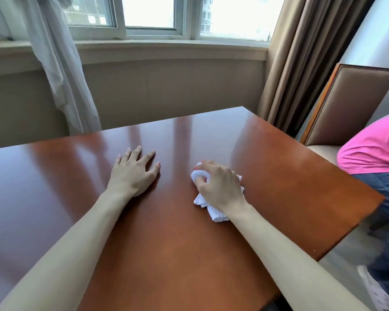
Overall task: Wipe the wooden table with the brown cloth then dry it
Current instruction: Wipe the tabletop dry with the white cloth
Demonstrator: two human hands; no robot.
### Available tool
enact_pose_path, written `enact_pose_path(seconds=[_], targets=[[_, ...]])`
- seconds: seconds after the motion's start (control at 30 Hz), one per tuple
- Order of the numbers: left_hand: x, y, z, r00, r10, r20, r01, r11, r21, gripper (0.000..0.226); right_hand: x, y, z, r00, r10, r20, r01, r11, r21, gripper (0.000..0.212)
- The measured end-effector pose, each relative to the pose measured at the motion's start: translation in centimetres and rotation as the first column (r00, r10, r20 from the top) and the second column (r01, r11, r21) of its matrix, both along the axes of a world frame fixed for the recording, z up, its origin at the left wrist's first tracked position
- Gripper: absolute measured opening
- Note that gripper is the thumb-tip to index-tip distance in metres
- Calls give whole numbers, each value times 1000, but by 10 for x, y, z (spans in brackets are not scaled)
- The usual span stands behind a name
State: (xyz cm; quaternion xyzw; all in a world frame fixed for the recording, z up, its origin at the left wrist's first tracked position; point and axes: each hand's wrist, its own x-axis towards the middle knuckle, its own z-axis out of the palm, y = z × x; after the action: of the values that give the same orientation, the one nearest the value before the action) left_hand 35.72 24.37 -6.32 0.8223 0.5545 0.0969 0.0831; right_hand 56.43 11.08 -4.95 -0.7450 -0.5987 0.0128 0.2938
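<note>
Fingers [202, 173] of the right hand [220, 185] are curled around a bunched white cloth [213, 213], pressed onto the wooden table [166, 243]; the left hand [133, 173] is laid flat, fingers spread.

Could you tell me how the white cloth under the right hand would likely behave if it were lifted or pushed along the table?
The white cloth is bunched and creased under the right hand, so it is probably floppy and would droop when lifted. It looks small and thin, so likely light. The wooden table is glossy, so the cloth should slide easily when pushed.
</note>
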Motion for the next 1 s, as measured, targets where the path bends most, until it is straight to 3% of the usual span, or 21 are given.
enact_pose_path(seconds=[0.57,0.73,0.93,1.0], targets=[[-2,3,-2,998,44,56,-46,998,44,68,83,321,1,992,-122,-43,121,993,-18,32],[-3,4,-2,996,46,71,-47,999,20,69,76,284,0,998,-57,-27,56,997,-47,27],[1,4,0,999,35,-9,-35,999,-27,61,40,134,-1,996,60,-69,-64,997,-48,19],[7,1,5,997,15,-76,-15,1000,-2,59,32,75,-4,992,97,-78,-102,992,-70,26]])
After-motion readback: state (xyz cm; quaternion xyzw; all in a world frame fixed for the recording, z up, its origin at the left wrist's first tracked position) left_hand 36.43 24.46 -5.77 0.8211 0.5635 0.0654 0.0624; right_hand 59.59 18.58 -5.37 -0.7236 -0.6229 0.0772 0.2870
